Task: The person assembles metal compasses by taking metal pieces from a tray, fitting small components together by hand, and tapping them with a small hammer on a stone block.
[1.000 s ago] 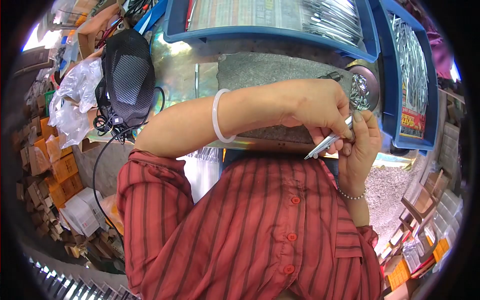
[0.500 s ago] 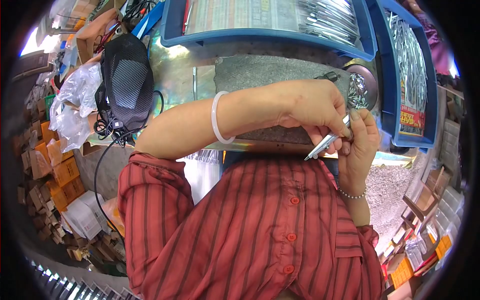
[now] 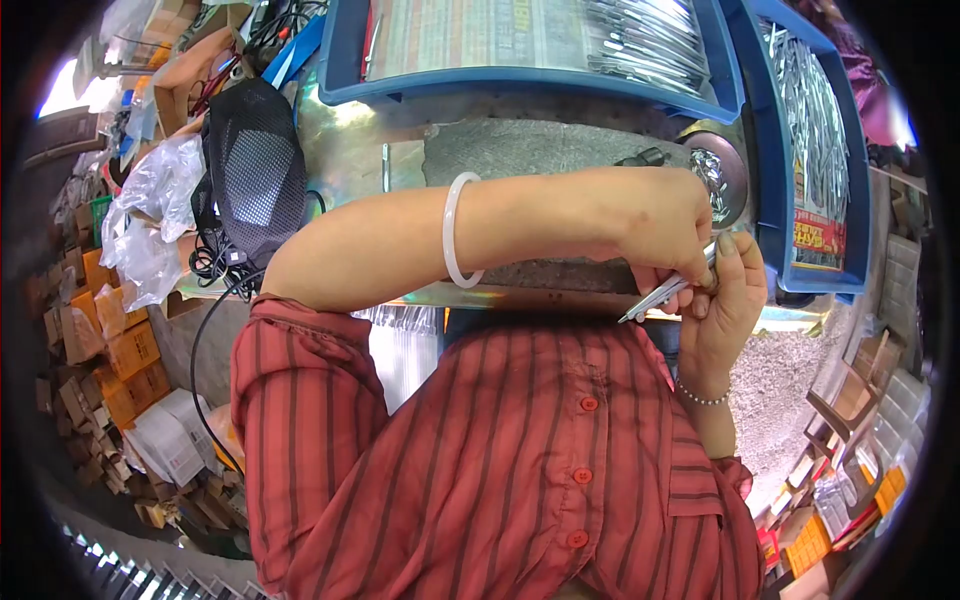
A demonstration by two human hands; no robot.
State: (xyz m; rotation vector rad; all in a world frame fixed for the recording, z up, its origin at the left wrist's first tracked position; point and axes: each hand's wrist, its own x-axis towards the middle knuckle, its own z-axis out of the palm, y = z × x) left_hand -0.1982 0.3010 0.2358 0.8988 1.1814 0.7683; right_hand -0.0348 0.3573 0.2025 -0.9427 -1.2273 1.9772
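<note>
A small workshop, or an assembly corner of a factory: on the worn surface [image 3: 350, 150] sit blue trays [image 3: 520, 77] of slim metal pieces [image 3: 650, 48] and a dish [image 3: 738, 165] of tiny metal parts [image 3: 708, 168]. Cartons [image 3: 130, 345] are heaped left of the surface; more boxes [image 3: 805, 548] lie right of it.

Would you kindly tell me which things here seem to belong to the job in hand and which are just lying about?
Seemingly part of the job:
silver pens, held between the left hand and right hand
dish of small metal parts
blue trays of slim metal pieces

Seemingly just lying about:
black mesh bag
clear plastic bags
cardboard boxes
</note>
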